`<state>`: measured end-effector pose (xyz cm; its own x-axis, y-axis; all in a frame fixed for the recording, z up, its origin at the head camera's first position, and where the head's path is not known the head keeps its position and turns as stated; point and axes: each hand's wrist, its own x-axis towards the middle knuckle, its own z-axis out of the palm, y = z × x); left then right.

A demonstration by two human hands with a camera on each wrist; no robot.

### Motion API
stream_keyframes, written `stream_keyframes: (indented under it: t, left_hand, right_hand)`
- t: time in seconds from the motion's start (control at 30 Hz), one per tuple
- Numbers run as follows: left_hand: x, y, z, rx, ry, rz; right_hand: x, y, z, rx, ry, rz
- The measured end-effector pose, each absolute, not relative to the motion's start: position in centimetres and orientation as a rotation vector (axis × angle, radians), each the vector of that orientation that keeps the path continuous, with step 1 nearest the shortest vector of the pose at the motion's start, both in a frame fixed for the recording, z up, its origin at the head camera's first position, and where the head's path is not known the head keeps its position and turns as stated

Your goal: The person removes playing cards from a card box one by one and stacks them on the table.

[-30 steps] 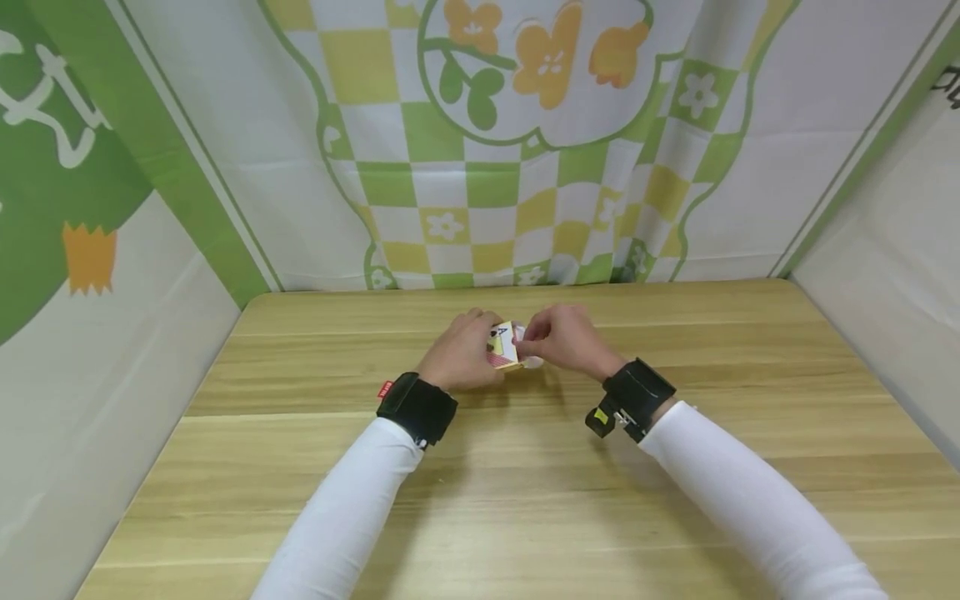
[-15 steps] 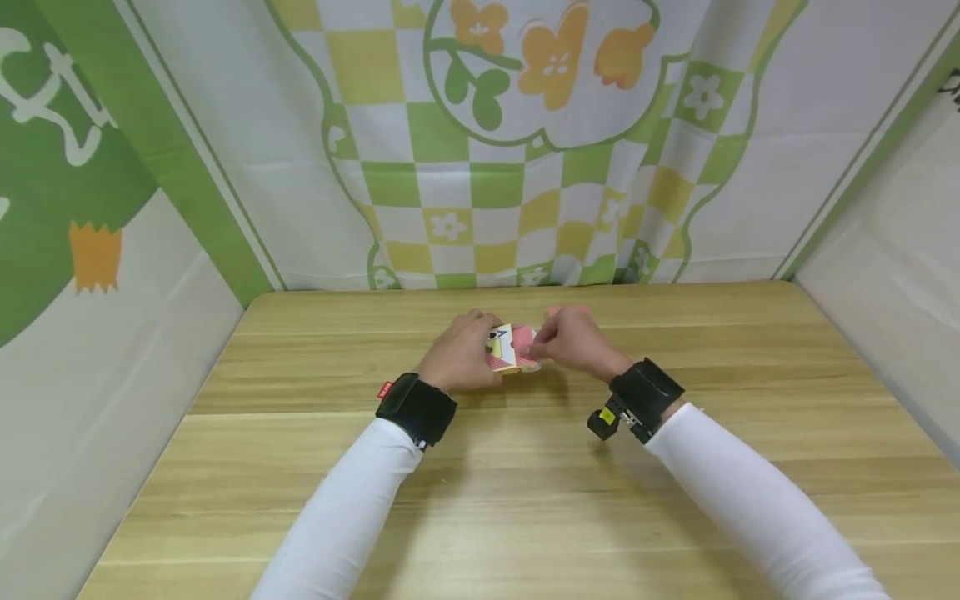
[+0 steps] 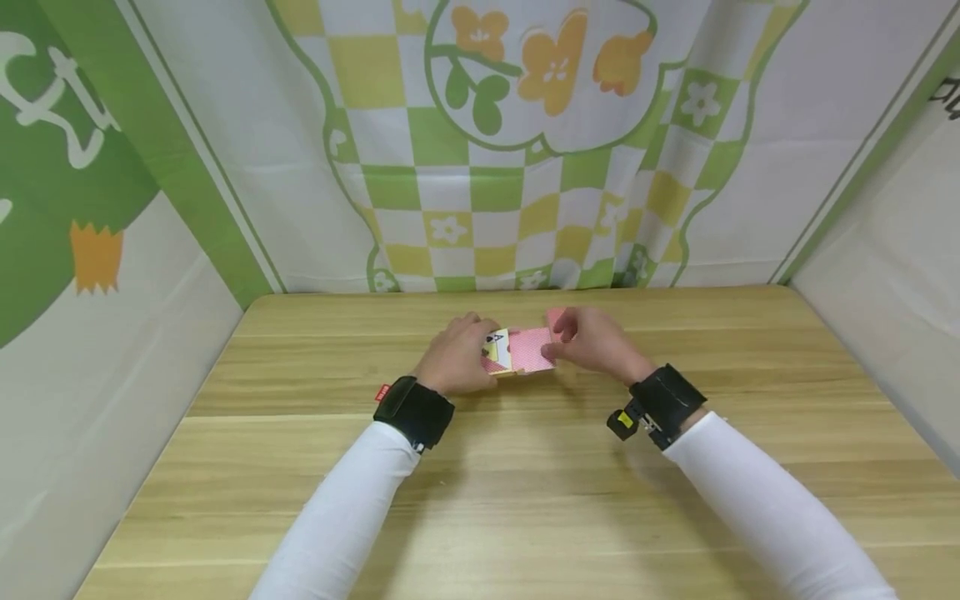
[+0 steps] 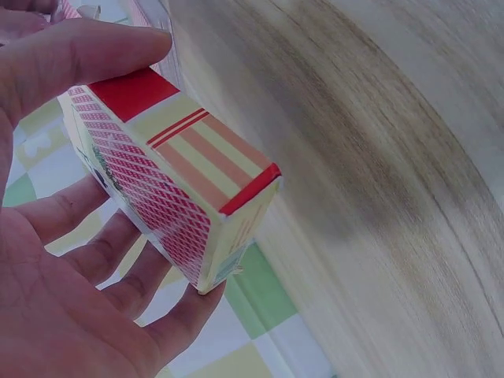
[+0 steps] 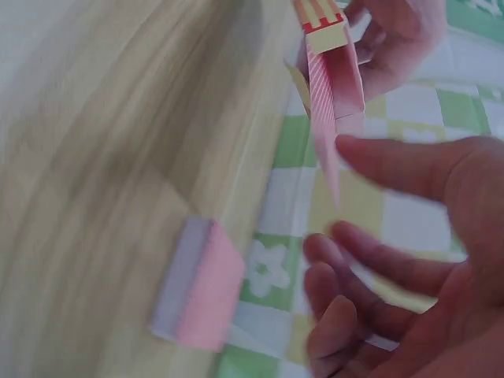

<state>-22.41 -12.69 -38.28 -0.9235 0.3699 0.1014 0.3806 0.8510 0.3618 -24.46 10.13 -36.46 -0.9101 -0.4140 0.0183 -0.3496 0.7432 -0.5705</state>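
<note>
Left hand [image 3: 453, 362] grips playing-card box [image 3: 498, 353], thumb on top, fingers [image 4: 102, 252] curled beneath, just above wooden bench [image 3: 525, 483]. Right hand [image 3: 596, 343] pinches pink-backed card [image 3: 534, 350] half out of box mouth. Small stack of pink-backed cards [image 5: 201, 283] lies on bench just beyond right hand, near far edge. White sleeves, black wrist straps. Green-and-yellow checked floral backdrop [image 3: 495, 167] behind.

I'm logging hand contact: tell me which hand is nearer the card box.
Left. The left hand grips the card box; the right hand is beside its open end, pinching a card from it.
</note>
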Motion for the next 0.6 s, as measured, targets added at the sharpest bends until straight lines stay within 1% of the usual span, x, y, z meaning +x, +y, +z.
stream_keyframes:
  t: [0.17,0.27,0.37,0.6]
  left_hand:
    - [-22.4,-12.7,-38.4,-0.621,-2.996,-0.592]
    - [-22.4,-12.7,-38.3,-0.633,-3.000,-0.590]
    - [-22.3,-12.6,-38.3,-0.649,-3.005,-0.592]
    - [-22.4,-12.5,-38.2,-0.641,-3.018,-0.553]
  right_hand:
    - [-24.3,9.0,-35.9,-1.073,2.964,-0.506]
    - [-24.3,8.4,-36.1,-1.249,2.951,-0.357]
    - [-24.4,8.1,-36.3,-1.282,2.935,-0.330]
    - [-24.8,8.9,-36.7,-1.326,2.898,-0.430]
